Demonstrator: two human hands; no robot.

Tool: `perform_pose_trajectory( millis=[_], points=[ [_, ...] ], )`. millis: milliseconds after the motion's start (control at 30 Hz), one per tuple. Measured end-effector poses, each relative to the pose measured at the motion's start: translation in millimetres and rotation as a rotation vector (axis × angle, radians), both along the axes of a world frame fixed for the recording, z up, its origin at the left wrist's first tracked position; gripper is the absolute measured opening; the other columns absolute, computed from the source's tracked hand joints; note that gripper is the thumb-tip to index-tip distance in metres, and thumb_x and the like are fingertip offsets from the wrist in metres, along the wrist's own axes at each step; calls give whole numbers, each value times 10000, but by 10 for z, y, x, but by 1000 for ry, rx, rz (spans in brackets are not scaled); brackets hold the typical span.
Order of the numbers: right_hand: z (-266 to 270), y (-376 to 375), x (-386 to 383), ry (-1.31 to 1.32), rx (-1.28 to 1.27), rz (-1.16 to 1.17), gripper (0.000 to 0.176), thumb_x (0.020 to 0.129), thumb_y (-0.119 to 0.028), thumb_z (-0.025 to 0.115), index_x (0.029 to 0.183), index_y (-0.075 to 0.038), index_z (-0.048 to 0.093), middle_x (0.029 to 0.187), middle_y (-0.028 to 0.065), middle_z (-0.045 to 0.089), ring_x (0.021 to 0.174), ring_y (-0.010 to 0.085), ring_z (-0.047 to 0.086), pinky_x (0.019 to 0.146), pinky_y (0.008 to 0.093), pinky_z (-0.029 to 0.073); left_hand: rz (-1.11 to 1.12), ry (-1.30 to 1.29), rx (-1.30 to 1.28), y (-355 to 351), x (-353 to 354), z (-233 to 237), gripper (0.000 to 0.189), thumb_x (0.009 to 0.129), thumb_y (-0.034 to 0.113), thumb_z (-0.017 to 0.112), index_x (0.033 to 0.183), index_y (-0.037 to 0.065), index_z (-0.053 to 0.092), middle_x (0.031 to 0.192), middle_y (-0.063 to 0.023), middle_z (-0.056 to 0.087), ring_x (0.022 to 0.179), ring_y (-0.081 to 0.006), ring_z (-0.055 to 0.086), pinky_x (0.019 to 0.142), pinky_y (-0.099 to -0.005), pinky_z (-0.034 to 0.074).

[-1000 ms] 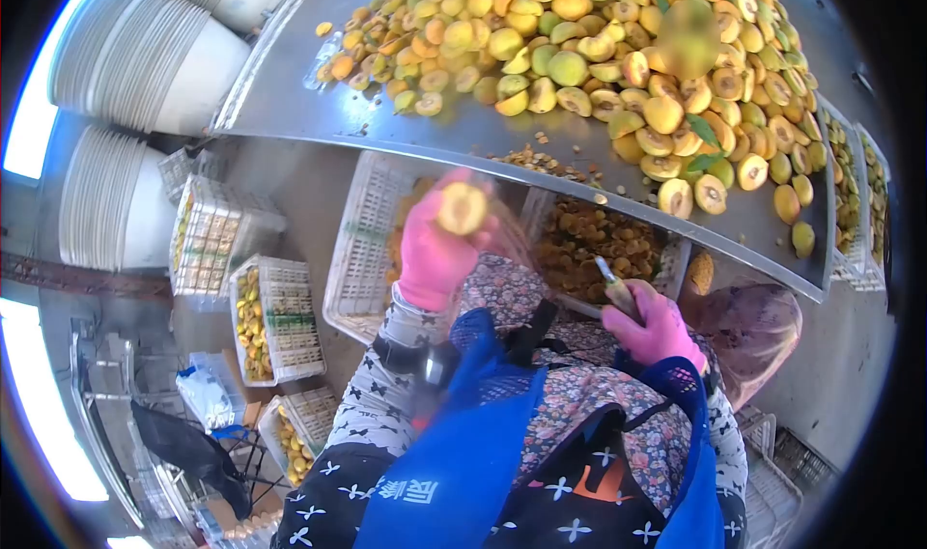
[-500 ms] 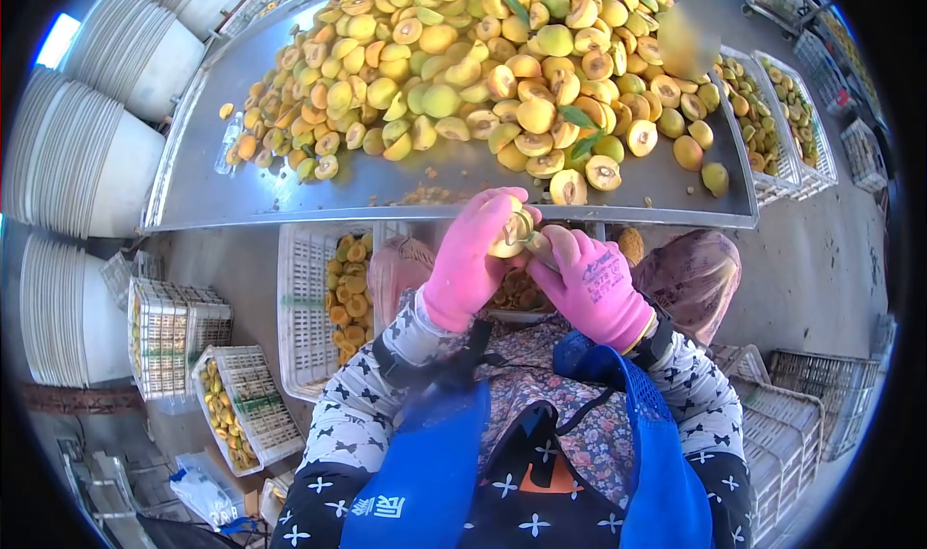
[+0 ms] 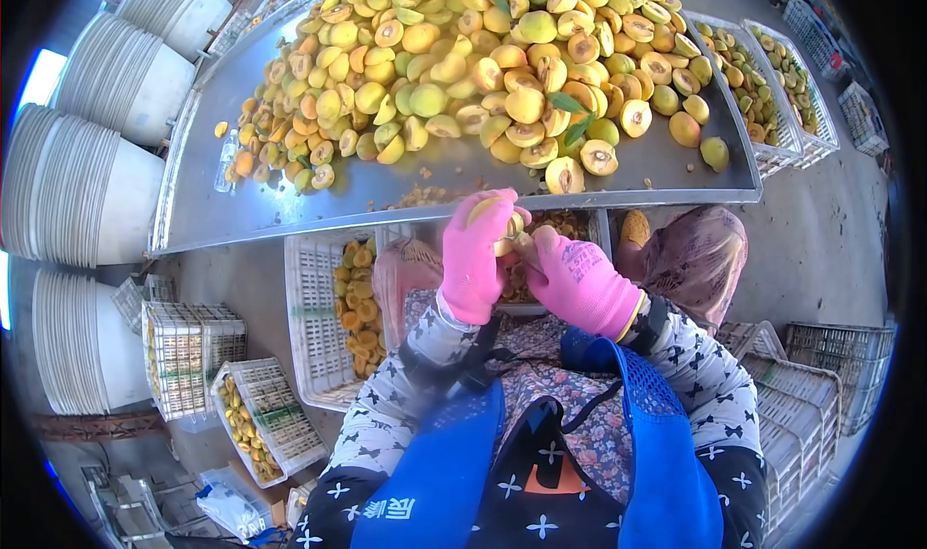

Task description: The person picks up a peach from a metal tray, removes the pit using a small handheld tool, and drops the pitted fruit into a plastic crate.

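My left hand (image 3: 471, 269), in a pink glove, is closed around a yellow peach half (image 3: 513, 225) just in front of the table edge. My pink-gloved right hand (image 3: 591, 283) grips a small pitting tool (image 3: 524, 244) whose tip meets the cut side of the fruit. Fingers partly cover both the peach and the tool. Beyond my hands, a large heap of peaches (image 3: 425, 95), many halved with brown pits or hollows showing, lies on the metal table (image 3: 319, 216). Between my knees, beneath my hands, are dark bits in a container (image 3: 560, 225).
A white crate (image 3: 314, 317) of pitted halves stands left of my legs. More fruit crates (image 3: 772, 153) sit beyond the table's right side. Stacked white tubs (image 3: 77, 192) line the left. Stacked crates (image 3: 797, 404) stand by my right elbow.
My view has shifted slightly. The left hand has turned, so its fingers now cover more of the peach. The tool stays at the fruit in the right hand.
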State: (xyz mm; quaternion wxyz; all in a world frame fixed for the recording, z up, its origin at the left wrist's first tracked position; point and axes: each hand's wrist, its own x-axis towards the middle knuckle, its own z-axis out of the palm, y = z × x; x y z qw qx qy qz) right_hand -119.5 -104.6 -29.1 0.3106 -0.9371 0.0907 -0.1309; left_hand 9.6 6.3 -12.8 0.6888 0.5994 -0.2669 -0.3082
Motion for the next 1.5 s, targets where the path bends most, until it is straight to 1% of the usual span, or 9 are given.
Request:
perform_pose_trajectory(
  millis=[233,333,500,800,1133,1233,1333,1433,1500],
  points=[
    [20,70,41,-10,-14,-136,266,856,-167,655,1016,-51,476,853,184,607,755,384,644,628,471,506,56,-553,-28,-3,-27,-51,528,803,27,738,1295,17,546,1155,-154,626,1024,-248,653,883,-338,529],
    [-11,68,12,-18,-29,-98,258,869,-174,650,1017,-53,476,845,184,600,753,377,644,614,464,503,47,31,-106,2,-24,-106,436,866,77,688,1279,19,559,1102,-146,646,1001,-239,650,872,-332,529],
    [-58,87,-12,-2,49,-4,257,881,-192,637,1019,-37,486,795,167,582,699,363,639,584,450,500,46,-216,63,28,-45,-42,298,988,208,558,1203,5,591,967,-108,672,951,-221,640,844,-322,529],
    [-22,214,-7,22,334,-41,325,864,-212,663,1032,23,515,765,242,636,771,427,653,621,490,501,168,605,-169,-74,-70,179,358,1023,325,525,1088,-20,598,890,-108,605,837,-222,614,767,-330,537],
    [-12,266,18,102,684,-11,261,881,-180,620,1004,35,537,746,249,624,762,426,646,648,453,507,126,353,-10,-108,7,76,449,1034,399,494,981,-25,631,829,-111,636,692,-211,619,631,-326,537],
    [289,199,47,402,1344,-2,218,883,-162,614,976,22,542,695,181,620,632,346,643,560,411,489,75,432,35,-117,47,156,460,1027,410,503,960,-23,643,801,-113,643,679,-205,623,610,-323,537],
    [250,199,29,323,1397,39,172,886,-144,607,947,4,544,650,90,589,508,216,588,462,339,438,106,338,56,-133,36,119,464,1019,419,518,957,-22,648,795,-113,649,684,-199,628,594,-315,534],
    [-209,380,119,-267,452,-73,139,886,-125,596,941,-11,539,627,27,546,462,120,521,418,275,394,237,285,54,-209,-56,58,453,1009,413,546,947,-23,651,787,-109,650,679,-191,629,572,-307,527],
    [84,222,61,171,1058,-44,150,886,-126,593,953,-9,527,646,43,562,473,135,537,427,286,411,198,408,43,-181,-15,60,434,1002,400,570,944,-21,654,783,-101,652,672,-182,627,561,-301,523]
  ],
)
